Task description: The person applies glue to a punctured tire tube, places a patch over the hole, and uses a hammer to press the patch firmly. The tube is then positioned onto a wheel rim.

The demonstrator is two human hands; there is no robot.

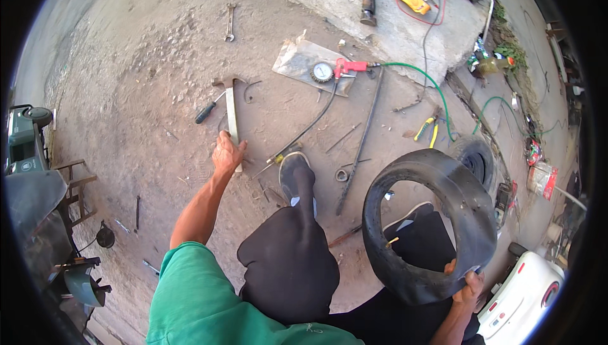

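Note:
My left hand (228, 152) is closed round the pale handle of a claw hammer (232, 111), its head pointing away from me at the ground. A screwdriver (206, 112) with a dark handle lies just left of the hammer. At the right, my right hand (467, 282) grips the lower edge of a black rubber inner tube (465, 202), fingers inside the ring and thumb outside. The tube stands tilted over my right leg, and a short brass-coloured valve stem (392, 242) sticks into its opening. Behind it, a small tyre (478, 161) is partly hidden.
A red inflator gun (351, 66) with a round gauge lies ahead on a plastic bag, joined to a green hose (437, 92). A wrench (230, 23), pliers (429, 130) and a long iron bar (361, 142) lie on the dirt. A white vehicle part (522, 301) stands lower right.

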